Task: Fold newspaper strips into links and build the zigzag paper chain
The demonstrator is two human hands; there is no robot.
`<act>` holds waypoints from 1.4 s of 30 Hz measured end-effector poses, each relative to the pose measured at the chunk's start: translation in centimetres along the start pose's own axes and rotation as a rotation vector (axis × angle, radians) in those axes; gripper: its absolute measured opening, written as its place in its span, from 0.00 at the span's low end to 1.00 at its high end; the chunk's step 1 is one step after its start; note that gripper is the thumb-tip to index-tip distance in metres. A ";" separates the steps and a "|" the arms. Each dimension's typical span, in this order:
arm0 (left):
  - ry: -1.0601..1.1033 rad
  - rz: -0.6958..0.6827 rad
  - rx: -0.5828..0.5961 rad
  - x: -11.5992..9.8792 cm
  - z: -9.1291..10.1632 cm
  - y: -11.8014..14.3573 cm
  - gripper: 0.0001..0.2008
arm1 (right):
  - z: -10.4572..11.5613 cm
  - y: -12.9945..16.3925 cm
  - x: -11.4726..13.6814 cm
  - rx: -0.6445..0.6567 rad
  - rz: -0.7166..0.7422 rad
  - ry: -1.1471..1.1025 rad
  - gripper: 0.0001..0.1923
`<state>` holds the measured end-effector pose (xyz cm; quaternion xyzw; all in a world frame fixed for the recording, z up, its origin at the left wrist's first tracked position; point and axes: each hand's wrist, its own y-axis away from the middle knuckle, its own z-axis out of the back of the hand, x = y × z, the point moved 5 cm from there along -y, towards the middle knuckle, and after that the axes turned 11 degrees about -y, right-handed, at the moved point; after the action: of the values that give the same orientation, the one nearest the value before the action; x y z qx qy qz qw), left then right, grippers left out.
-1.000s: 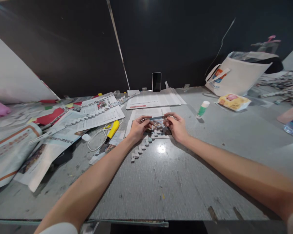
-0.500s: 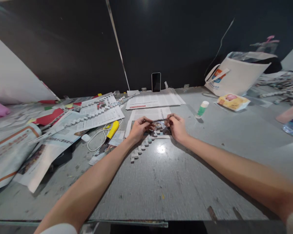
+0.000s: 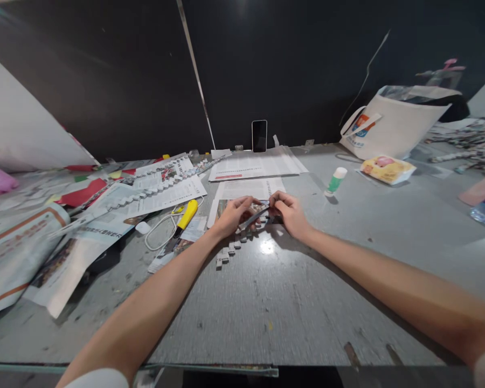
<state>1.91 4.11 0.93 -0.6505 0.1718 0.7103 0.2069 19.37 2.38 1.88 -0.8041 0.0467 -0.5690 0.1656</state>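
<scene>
**Two hands pinch a narrow folded paper strip at mid-frame**

Just above the centre of the frame, the left hand (image 3: 233,214) and right hand (image 3: 288,213) meet over a scuffed, matte grey table (image 3: 267,302). Both are closed in fingertip pinches on one thin, flat paper strip (image 3: 254,217), which runs slanted between them, its lower end at the left hand.

Directly below the hands, a chain of small folded paper links (image 3: 228,252) trails toward lower left in a stepped, blocky zigzag. A printed newspaper sheet (image 3: 246,188) lies flat beneath and behind the hands.

Left of centre sit a yellow-handled cutter (image 3: 186,214) and a looped white cable (image 3: 161,229). Crumpled newspapers (image 3: 20,242) fill the left edge. A cylindrical glue stick (image 3: 335,180) with a green body stands right of centre; a dark, glossy phone (image 3: 259,136) stands upright against the black wall at top centre, and a white cloth tote bag (image 3: 392,126) slumps at upper right.
</scene>
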 end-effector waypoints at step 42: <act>-0.278 -0.001 0.032 0.0 -0.6 -0.3 0.26 | 1.5 -0.9 -1.5 -0.205 0.031 0.032 0.17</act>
<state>2.53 4.04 0.84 -0.5423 0.1524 0.7907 0.2397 20.14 3.88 0.39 -0.8069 0.1195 -0.5714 0.0905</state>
